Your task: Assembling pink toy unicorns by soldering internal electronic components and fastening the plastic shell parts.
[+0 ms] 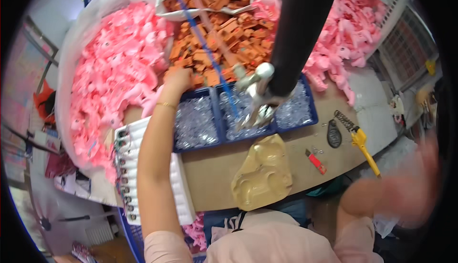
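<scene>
My left hand (178, 79) reaches over the near left edge of a heap of small orange plastic parts (234, 34). Its fingers are hidden among the parts, so I cannot make out a hold. Just below that hand is a blue divided tray (220, 115) with small clear plastic pieces (195, 122) in its compartments. My right hand (412, 182) is off the table's right side, smeared by motion, and its fingers do not show clearly. A tan moulded plastic fixture (263, 172) lies on the table between my arms.
Pink plastic figure parts (119, 58) fill a clear bag at left; more pink parts (343, 34) lie at right. A black pole (305, 29) with a metal fitting (260, 89) overhangs the tray. A white ribbed tray (181, 186), red cutter (316, 162) and yellow tool (365, 151) lie nearer.
</scene>
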A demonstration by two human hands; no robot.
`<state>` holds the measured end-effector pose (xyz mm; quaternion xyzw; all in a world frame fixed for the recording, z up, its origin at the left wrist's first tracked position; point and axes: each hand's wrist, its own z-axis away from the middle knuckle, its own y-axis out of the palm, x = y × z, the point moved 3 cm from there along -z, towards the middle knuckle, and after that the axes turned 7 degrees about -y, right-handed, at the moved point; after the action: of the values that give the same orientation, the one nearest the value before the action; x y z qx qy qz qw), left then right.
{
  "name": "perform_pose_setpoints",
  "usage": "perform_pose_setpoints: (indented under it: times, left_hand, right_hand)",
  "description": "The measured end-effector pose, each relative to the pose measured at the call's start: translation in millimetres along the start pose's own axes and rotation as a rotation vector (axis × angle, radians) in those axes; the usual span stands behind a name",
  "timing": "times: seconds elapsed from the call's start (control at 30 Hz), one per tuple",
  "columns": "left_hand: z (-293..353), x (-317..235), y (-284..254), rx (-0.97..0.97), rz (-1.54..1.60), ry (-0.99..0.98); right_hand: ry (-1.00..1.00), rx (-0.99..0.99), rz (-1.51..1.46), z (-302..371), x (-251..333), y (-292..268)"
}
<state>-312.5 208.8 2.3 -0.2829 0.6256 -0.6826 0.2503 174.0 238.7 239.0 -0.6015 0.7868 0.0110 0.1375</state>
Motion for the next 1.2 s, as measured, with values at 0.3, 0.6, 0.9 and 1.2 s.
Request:
perform_pose_setpoints:
  times: [0.3,0.6,0.9,1.2]
  left_hand:
    - [10,32,5,-0.108,0.478,0.038]
    - [1,37,-11,-0.435,0.585,0.08]
    - [172,10,-39,0.043,1.606,-0.062]
    - [326,-58,-12,0.702,2.424,-0.163]
  right_hand:
    - [0.465,1.203,0.155,217,-162,304]
    - [1.043,0.247,-0.314,199,-201,283]
    - [0.816,0.737,-0.546,130,6,61]
    - [-0.082,1.006,-0.851,194,107,73]
